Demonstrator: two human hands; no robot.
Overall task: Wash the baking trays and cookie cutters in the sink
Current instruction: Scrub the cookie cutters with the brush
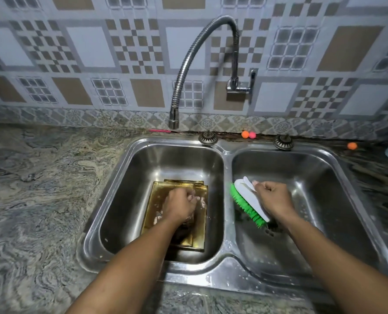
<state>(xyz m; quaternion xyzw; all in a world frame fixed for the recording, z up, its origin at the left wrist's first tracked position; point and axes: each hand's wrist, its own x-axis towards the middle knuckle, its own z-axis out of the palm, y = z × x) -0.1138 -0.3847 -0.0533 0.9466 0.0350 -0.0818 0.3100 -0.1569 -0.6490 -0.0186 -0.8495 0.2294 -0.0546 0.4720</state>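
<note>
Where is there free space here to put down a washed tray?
Free: the marble counter left of the sink, up to the tiled wall, and the right side of the right basin, beyond the brush the right hand holds. Crowded: the left basin, where the left hand rests on the stacked trays.

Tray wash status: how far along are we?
Done: nothing visibly; no washed piece is set aside. In hand: gold trays lie stacked and sudsy in the left basin, left hand on the top one with fingers curled; right hand grips the green brush over the right basin. Left: scrubbing and rinsing; the tap shows no water. No cookie cutters are visible.
</note>
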